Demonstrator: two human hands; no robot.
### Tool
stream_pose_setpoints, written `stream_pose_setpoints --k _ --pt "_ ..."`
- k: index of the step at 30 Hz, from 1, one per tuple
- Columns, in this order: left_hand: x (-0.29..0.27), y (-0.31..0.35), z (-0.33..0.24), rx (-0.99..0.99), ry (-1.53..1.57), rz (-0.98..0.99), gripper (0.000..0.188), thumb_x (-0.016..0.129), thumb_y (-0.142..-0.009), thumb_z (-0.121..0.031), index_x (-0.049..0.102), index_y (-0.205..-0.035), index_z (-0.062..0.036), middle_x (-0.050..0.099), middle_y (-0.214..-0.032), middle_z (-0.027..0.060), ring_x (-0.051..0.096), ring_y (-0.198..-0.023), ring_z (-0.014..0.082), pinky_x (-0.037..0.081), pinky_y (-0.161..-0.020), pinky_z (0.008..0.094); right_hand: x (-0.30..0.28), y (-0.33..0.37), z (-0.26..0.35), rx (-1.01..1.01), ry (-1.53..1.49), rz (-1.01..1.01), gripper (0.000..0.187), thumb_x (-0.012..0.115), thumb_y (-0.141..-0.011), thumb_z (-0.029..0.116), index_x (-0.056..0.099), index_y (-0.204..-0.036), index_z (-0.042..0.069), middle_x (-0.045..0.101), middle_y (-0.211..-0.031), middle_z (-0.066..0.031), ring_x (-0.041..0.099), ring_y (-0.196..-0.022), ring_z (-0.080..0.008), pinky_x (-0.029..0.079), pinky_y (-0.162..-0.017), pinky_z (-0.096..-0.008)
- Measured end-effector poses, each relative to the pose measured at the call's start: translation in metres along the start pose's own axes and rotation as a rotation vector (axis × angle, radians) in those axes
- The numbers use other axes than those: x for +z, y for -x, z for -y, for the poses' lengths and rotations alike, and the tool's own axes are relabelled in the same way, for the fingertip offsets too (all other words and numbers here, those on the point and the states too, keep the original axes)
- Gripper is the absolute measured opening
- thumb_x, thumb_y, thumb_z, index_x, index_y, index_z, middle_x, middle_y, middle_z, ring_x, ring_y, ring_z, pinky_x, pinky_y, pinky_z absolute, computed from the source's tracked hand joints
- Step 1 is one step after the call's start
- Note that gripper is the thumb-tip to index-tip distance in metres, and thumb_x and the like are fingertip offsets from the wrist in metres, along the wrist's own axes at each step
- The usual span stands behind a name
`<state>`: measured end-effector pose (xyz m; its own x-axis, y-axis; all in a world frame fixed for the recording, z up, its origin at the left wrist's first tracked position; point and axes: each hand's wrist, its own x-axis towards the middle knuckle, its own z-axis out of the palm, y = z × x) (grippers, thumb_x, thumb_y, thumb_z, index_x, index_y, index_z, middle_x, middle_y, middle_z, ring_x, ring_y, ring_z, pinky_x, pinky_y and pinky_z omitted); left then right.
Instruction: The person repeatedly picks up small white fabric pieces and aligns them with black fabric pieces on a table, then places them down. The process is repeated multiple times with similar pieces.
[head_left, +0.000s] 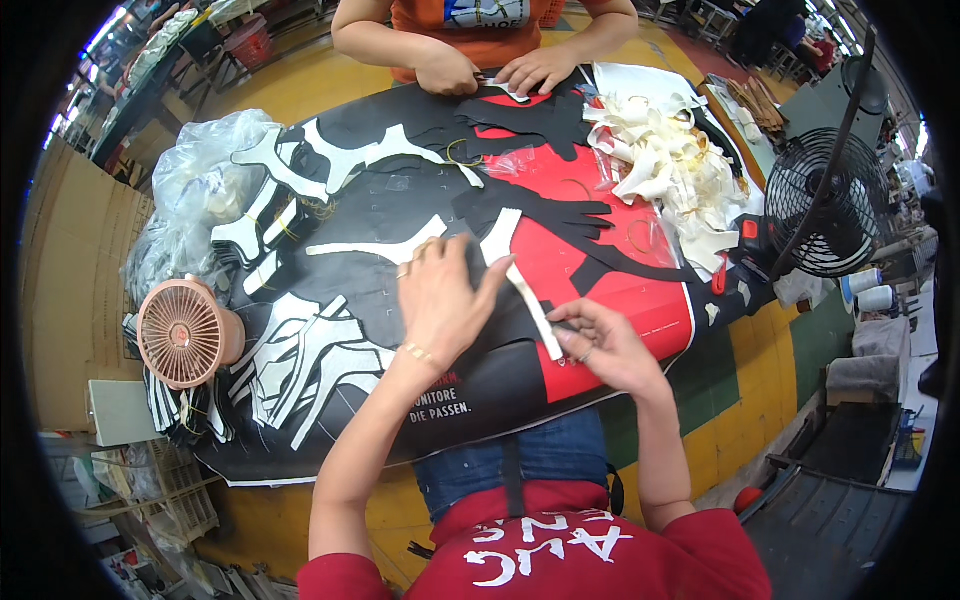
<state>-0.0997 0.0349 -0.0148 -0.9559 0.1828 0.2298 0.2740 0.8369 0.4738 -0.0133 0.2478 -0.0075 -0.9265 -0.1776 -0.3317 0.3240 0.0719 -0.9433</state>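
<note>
A white, Y-shaped cut piece with a long narrow tail lies slantwise on the table in front of me. My left hand rests flat with fingers stretched, its thumb reaching the piece's upper part. At the tail's lower end, my right hand has its fingers curled and pinched on the edge. Just beyond my left fingertips is another white cut piece. Black cut pieces lie to the right, on the red part of the table cover.
Stacked white-and-black pieces and a pink fan are at left, below a clear plastic bag. Cream scraps pile up at far right, near a black fan. A co-worker's hands handle a piece across the table.
</note>
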Motion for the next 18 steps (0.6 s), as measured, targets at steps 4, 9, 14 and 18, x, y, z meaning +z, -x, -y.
stream_pose_setpoints --k 4,9,14,18 --pt "0.026 -0.011 -0.013 0.094 -0.065 0.016 0.050 0.075 -0.084 -0.033 0.062 -0.118 0.0011 0.060 -0.118 0.0241 0.062 -0.105 0.0373 0.047 -0.090 0.0463 0.005 0.013 0.001 -0.154 0.492 -0.025 0.029 0.068 -0.094 0.008 0.057 -0.119 -0.001 0.062 -0.083 -0.0057 0.058 -0.071 -0.0093 0.047 -0.065 -0.0260" --pt "0.017 -0.019 0.018 0.108 0.152 0.068 0.036 0.066 -0.081 -0.002 0.062 -0.116 -0.0014 0.058 -0.114 0.0220 0.061 -0.101 0.0408 0.051 -0.088 0.0464 -0.012 0.026 -0.002 -0.129 0.605 -0.237 0.030 0.071 -0.091 0.008 0.059 -0.117 -0.001 0.061 -0.077 -0.0099 0.057 -0.060 -0.0129 0.046 -0.060 -0.0284" --pt "-0.009 -0.024 0.035 0.038 0.359 0.120 0.041 0.068 -0.081 0.005 0.062 -0.121 -0.0020 0.060 -0.110 0.0199 0.064 -0.094 0.0354 0.054 -0.078 0.0404 -0.014 0.021 -0.013 -0.419 0.701 -0.393 0.016 0.071 -0.089 0.006 0.065 -0.102 -0.002 0.062 -0.095 -0.0141 0.061 -0.067 -0.0156 0.050 -0.062 -0.0314" --pt "-0.041 -0.011 0.023 0.082 0.389 0.019 0.045 0.070 -0.082 0.004 0.064 -0.125 -0.0050 0.067 -0.110 0.0162 0.066 -0.085 0.0245 0.052 -0.074 0.0315 0.006 0.002 -0.025 -0.419 0.628 -0.446 0.014 0.073 -0.086 0.007 0.065 -0.096 0.001 0.059 -0.113 -0.0145 0.065 -0.084 -0.0302 0.052 -0.073 -0.0425"
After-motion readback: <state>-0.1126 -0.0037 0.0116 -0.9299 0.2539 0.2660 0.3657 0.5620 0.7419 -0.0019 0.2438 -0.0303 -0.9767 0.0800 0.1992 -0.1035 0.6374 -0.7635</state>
